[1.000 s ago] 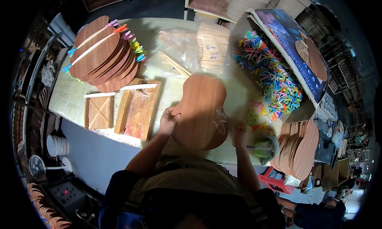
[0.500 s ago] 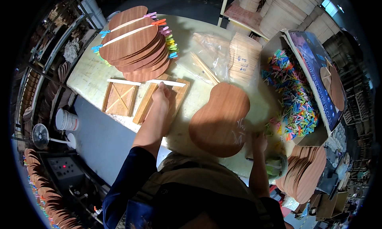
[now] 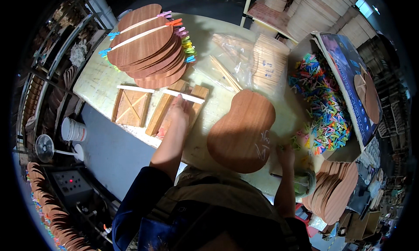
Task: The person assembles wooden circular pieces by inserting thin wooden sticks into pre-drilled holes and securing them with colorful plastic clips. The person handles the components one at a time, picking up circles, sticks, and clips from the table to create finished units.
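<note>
My left hand (image 3: 180,110) is closed with its fingertips at a white wooden strip (image 3: 192,98), which lies across two parallel wooden bars (image 3: 158,115). Left of these bars is a small wooden frame (image 3: 116,109) with crossed slats, another pale strip (image 3: 134,89) along its far edge. A guitar-shaped wooden plate (image 3: 242,131) with chalk marks lies flat between my hands. My right hand (image 3: 286,157), fingers curled, is just right of that plate, by loose clothespins (image 3: 301,139) and a greenish container (image 3: 304,183). What its fingers hold is too dark to make out.
Stacked plates (image 3: 142,48) with clothespins and strips clamped on occupy the far left of the table (image 3: 94,76). Bagged thin sticks (image 3: 268,67) lie at the back. A carton (image 3: 349,94) full of clothespins stands right. More plates (image 3: 334,187) are stacked below it.
My left hand has drawn slightly nearer to me, and the strip at its fingertips has shifted and tilted, its right end nearer. My right hand has barely moved.
</note>
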The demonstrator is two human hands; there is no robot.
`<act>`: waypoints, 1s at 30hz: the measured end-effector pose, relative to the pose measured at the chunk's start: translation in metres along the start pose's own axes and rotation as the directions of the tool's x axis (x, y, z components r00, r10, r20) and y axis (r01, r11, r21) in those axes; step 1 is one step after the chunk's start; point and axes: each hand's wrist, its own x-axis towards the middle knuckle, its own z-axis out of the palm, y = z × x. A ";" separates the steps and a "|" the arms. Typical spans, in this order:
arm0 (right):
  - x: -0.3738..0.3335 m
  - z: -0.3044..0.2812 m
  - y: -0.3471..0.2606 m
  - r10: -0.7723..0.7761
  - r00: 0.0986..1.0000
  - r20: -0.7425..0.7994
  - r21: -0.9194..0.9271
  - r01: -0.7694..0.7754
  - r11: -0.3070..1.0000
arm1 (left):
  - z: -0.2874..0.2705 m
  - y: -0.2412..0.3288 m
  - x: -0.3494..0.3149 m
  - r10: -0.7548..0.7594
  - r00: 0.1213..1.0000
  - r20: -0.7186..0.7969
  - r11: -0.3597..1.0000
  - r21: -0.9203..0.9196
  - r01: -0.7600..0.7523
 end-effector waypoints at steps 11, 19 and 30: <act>-0.018 0.007 0.005 -0.049 0.999 0.006 -0.131 0.049 0.990 | -0.051 0.006 -0.021 0.104 0.995 -0.014 0.992 0.070 -0.102; -0.048 -0.005 -0.050 -0.216 0.970 0.112 -0.369 0.242 0.897 | 0.004 -0.029 -0.127 0.407 0.454 0.793 0.089 0.460 -0.883; -0.056 0.006 -0.021 -0.020 0.993 -0.118 -0.048 0.014 0.999 | 0.059 -0.129 -0.117 0.006 0.083 0.997 0.035 0.083 -0.996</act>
